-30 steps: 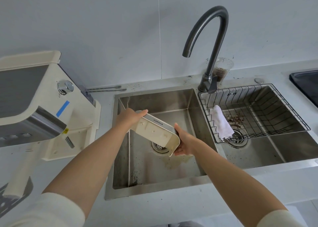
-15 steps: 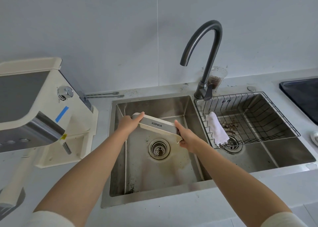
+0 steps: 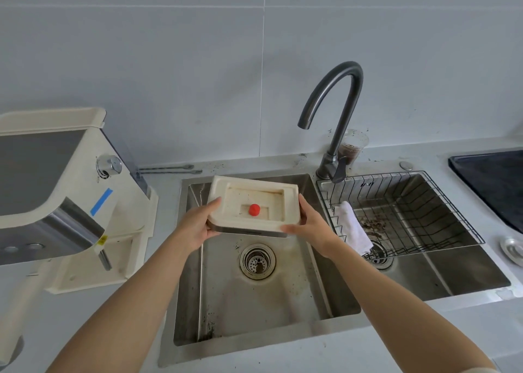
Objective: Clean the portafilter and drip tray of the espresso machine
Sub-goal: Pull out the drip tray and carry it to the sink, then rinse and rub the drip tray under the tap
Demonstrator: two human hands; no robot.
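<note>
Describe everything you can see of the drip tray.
The drip tray is a cream plastic rectangle with rounded corners, held open side up and roughly level above the left sink basin. Brownish stains line its shallow recess, where a red knob stands in the middle. A dark metallic strip runs along its near side. The left hand grips its left end, the right hand its right end.

I saw the drip tray (image 3: 288,200) between the left hand (image 3: 195,227) and right hand (image 3: 311,227), above the left basin (image 3: 254,307); espresso machine (image 3: 70,203) to its left; wire basket (image 3: 368,176) in the right basin (image 3: 458,273); faucet (image 3: 341,135) behind.

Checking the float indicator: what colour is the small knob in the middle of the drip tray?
The knob is red; head view.
</note>
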